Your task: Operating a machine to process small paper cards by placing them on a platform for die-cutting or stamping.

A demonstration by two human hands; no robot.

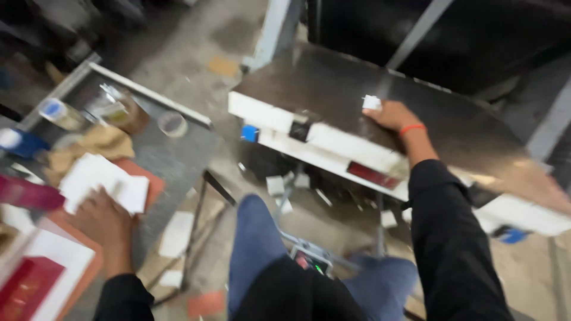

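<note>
The person sits between two work surfaces, blue-trousered knees pointing forward over a littered concrete floor (196, 53).

The left hand (102, 221) lies palm down on a stack of white paper sheets (101, 181), fingers spread flat over the lower edge of the pile. The sheets rest on an orange board (151, 184) atop a grey side table (172, 154). The hand presses on the paper rather than gripping it; the picture is too blurred to show whether any single sheet is pinched.

The right hand (392, 116) reaches well forward onto the dark metal machine bed (321, 89). Its fingertips are closed on a small white piece (372, 102), which sits at the far end of the fingers, against the bed's surface. An orange wristband (411, 128) circles the wrist, above a black sleeve (446, 238).

The two hands are well apart, the paper stack at the left and the small white piece at the right, with the person's knees between them.

Behind the stack on the side table stand a blue-capped bottle (56, 112), a roll of tape (172, 123) and crumpled brown paper (98, 145). A red box (27, 285) lies at the lower left. White scraps (276, 185) are scattered on the floor under the machine's white front edge (333, 142).
</note>
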